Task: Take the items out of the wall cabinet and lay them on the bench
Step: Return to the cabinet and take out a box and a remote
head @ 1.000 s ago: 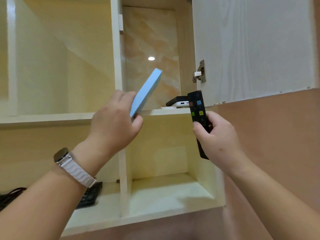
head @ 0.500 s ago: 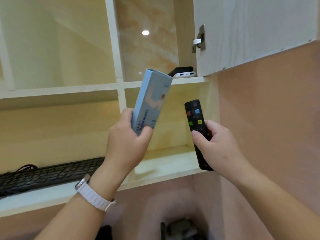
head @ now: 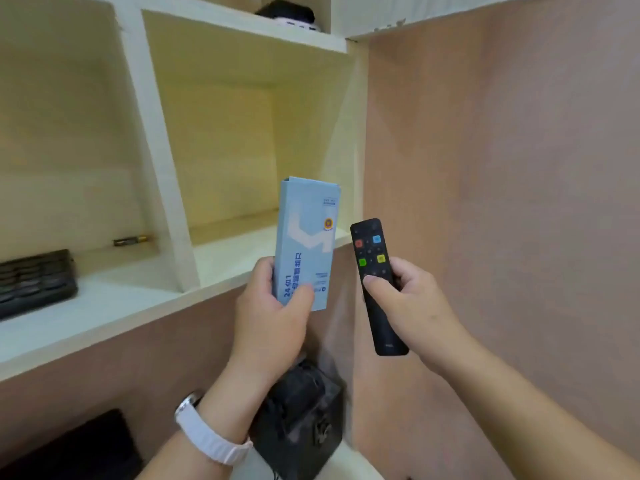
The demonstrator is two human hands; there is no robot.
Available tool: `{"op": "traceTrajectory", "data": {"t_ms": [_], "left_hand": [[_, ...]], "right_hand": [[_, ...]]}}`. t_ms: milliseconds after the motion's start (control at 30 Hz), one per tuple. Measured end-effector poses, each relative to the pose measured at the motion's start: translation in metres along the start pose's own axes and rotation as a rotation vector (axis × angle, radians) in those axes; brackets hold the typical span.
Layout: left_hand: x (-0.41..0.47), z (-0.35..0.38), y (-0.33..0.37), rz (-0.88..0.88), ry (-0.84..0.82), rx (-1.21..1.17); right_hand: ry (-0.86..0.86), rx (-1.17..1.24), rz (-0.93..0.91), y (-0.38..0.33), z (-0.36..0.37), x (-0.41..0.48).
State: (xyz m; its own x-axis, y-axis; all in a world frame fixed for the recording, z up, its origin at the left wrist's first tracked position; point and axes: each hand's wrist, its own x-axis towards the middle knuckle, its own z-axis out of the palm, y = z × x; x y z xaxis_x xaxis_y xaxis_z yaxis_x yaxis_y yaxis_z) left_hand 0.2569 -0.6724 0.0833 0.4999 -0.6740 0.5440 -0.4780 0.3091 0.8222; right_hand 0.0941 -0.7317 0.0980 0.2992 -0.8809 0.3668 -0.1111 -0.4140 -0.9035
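Down and out of the wall cabinet point(head: 162, 168) come both hands, and now the left hand point(head: 273, 317) grips the pale blue box point(head: 304, 244) upright by its lower end, fingers point(head: 301, 299) curled round it, in front of the bottom shelf edge. Just beside it the right hand point(head: 412, 306) holds the black remote point(head: 375, 282), thumb on its face. A keyboard point(head: 34, 282) and a battery point(head: 131, 240) lie in the left compartment.
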Motion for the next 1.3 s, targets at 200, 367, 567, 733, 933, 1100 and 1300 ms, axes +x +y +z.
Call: {"op": "traceTrajectory", "data": {"t_ms": [200,367,567,733,933,1100,1300], "left_hand": [[-0.054,0.024,-0.045,-0.216,-0.251,-0.208],[-0.109,0.041,-0.063,-0.391,-0.466,-0.319],[-0.149,0.06,-0.056,-0.46,-0.643,-0.364],[-0.184,0.077,-0.022,-0.419,-0.766,-0.402],[-0.254,0.097,0.029,-0.417,-0.888,-0.441],[-0.345,0.12,0.092,-0.393,-1.072,-0.446],[-0.472,0.14,0.181,-0.372,-1.291,-0.465]], "right_hand": [[0.15,-0.091,0.209,0.034,-0.007,-0.069],[0.295,-0.165,0.363,0.052,-0.013,-0.128],[0.441,-0.215,0.447,0.052,-0.034,-0.188],[0.55,-0.231,0.461,0.042,-0.068,-0.24],[0.679,-0.204,0.496,0.03,-0.113,-0.317],[0.826,-0.171,0.518,0.007,-0.17,-0.419],[1.025,-0.167,0.547,-0.019,-0.232,-0.562]]}}
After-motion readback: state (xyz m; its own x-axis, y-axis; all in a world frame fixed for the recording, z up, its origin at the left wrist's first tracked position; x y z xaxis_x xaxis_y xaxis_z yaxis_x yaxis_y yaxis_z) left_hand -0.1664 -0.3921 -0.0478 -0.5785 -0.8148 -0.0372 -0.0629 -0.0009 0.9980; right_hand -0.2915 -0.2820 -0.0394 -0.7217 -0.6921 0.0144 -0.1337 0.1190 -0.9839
